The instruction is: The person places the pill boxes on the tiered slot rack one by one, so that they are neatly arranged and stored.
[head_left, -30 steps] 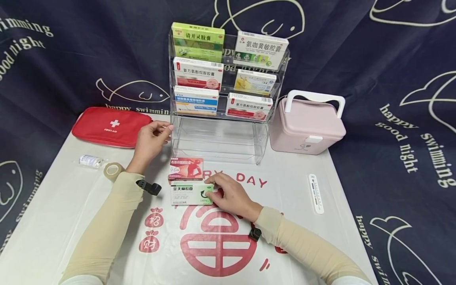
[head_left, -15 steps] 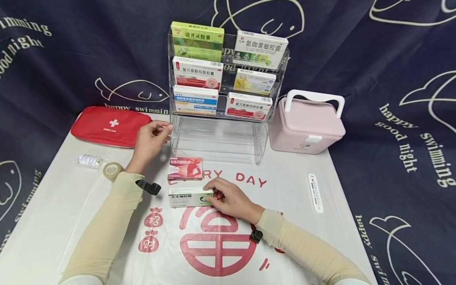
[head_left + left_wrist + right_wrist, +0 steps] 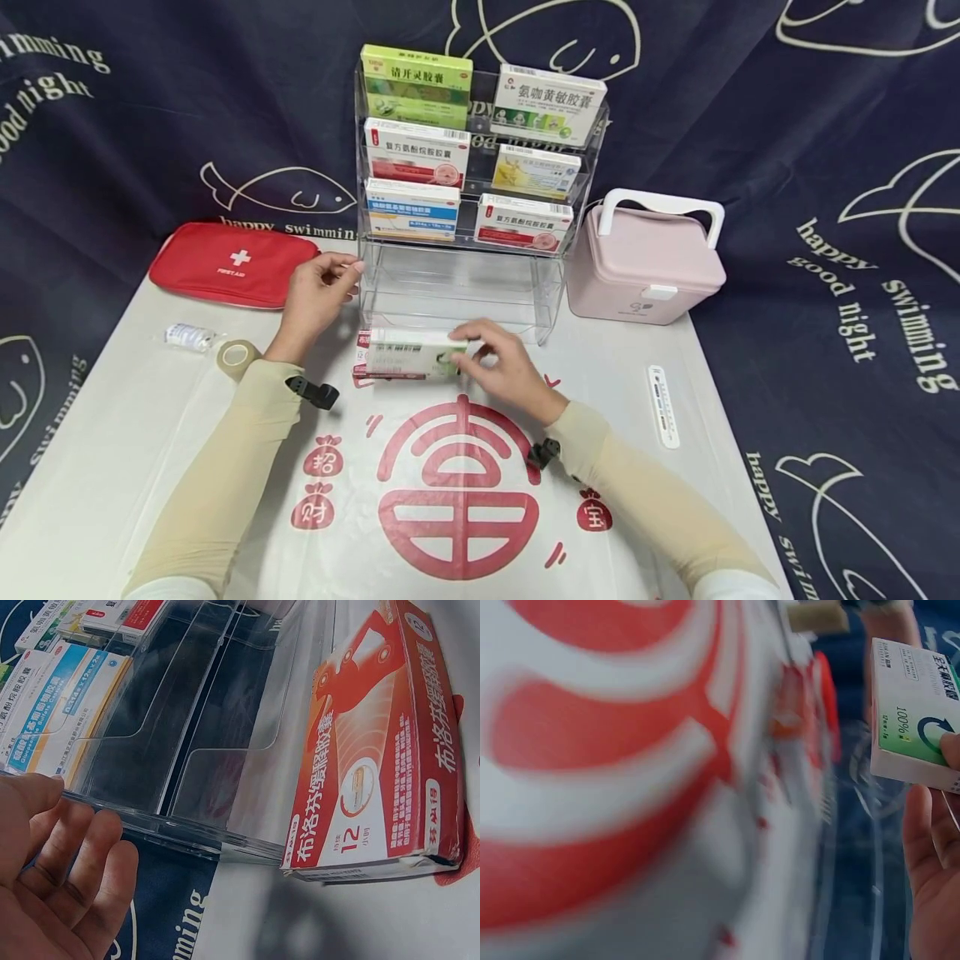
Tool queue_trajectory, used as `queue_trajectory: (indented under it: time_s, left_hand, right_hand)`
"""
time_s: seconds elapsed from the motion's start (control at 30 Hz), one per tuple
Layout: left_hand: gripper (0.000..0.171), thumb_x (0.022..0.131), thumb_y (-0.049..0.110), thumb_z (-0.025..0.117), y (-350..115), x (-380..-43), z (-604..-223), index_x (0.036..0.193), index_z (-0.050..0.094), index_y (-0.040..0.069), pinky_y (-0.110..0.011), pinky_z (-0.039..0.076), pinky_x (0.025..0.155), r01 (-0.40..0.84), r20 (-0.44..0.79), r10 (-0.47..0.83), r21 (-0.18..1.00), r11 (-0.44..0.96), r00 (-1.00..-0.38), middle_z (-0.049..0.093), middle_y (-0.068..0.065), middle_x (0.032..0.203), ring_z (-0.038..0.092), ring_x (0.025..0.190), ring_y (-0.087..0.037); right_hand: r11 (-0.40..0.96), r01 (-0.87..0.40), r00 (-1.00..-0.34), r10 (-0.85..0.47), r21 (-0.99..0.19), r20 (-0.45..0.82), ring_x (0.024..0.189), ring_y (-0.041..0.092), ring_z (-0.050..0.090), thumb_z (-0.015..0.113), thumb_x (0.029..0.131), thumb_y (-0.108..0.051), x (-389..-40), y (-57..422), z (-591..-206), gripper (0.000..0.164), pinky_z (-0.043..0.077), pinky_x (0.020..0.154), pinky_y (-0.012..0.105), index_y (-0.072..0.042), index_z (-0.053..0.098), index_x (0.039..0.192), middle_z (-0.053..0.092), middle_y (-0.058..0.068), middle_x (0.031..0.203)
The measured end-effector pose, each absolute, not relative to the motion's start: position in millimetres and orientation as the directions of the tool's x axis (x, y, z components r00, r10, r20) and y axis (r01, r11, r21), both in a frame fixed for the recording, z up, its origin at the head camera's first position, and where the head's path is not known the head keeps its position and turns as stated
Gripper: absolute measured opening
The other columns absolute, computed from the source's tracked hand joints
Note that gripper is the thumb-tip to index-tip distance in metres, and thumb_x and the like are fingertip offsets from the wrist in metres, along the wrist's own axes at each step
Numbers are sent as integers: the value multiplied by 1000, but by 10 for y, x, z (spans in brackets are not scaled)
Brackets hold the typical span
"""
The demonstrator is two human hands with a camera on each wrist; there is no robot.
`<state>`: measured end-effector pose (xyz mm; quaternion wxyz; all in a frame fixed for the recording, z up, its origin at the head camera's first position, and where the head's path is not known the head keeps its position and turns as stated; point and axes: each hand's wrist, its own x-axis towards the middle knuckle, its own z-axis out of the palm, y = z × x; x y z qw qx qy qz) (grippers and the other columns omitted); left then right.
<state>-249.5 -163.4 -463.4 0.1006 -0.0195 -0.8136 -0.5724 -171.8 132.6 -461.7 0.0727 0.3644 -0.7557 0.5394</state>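
Note:
My right hand [image 3: 504,367] pinches a white-and-green medicine box [image 3: 408,357] at its right end, thumb in front and fingers at the top edge. That box is raised and tilted; in the right wrist view its printed face [image 3: 907,694] shows. In the head view it covers most of a red ibuprofen box [image 3: 362,358] standing before the clear display rack [image 3: 480,287]. My left hand [image 3: 315,296] is at the rack's left side, fingers loosely curled and fingertips right at its edge. The left wrist view shows the red box [image 3: 360,757] whole beside the rack.
Several medicine boxes [image 3: 414,211] fill the rack's upper tiers. A red first-aid pouch [image 3: 225,271], a wrapped bandage roll [image 3: 187,337] and a tan tape roll [image 3: 237,358] lie left. Rightward are a pink medicine case [image 3: 648,267] and a white thermometer [image 3: 663,408].
My right hand first drew the white-and-green box toward me and tipped it, then lifted it forward, over the red box in the head view. My left hand has stayed in place.

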Motion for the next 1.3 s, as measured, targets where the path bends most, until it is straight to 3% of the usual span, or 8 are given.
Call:
queue_trajectory:
  time_s: [0.23, 0.5, 0.97, 1.2, 1.3]
  left_hand:
    - [31, 99, 25, 70, -1655, -2501, -4652, 114, 70, -2, -19, 56, 61, 150, 188, -77, 926, 346, -979, 69, -15, 90, 66, 67, -6]
    - [30, 99, 25, 70, -1667, -2471, -4644, 115, 71, -1, -19, 56, 62, 138, 179, -83, 922, 361, -980, 68, -15, 90, 66, 67, -6]
    - [31, 98, 26, 71, -1657, -2496, -4653, 115, 71, -1, -19, 56, 61, 148, 187, -76, 922, 357, -979, 69, -15, 89, 66, 66, -5]
    - [31, 98, 25, 71, -1659, -2489, -4652, 115, 71, -1, -19, 56, 61, 147, 185, -77, 924, 353, -980, 69, -15, 90, 65, 66, -6]
    - [30, 98, 24, 72, -1654, -2496, -4656, 114, 71, -1, -19, 56, 61, 151, 188, -75, 926, 347, -979, 68, -14, 89, 65, 66, -6]
  right_hand:
    - [249, -593, -789, -372, -766, 490, 89, 26, 64, 74, 87, 9, -2275, 1327, -4324, 30, 58, 67, 43, 5, 65, 115, 66, 17, 111]
    - [333, -662, -744, -397, -671, 537, 93, 16, 61, 76, 93, -7, -2711, 1305, -4178, 26, 57, 68, 33, -9, 70, 118, 66, 2, 111]
    - [433, -646, -760, -436, -629, 481, 99, 12, 58, 73, 96, -11, -2872, 1251, -4250, 27, 56, 70, 26, -15, 68, 122, 63, -5, 114]
    - [476, -665, -743, -496, -575, 450, 92, 15, 60, 70, 98, -13, -2874, 1195, -4373, 25, 58, 69, 38, -13, 67, 123, 64, 0, 120]
    - [482, -673, -736, -505, -561, 450, 96, 15, 60, 70, 98, -13, -2872, 1187, -4411, 25, 57, 69, 38, -13, 67, 123, 64, 1, 119]
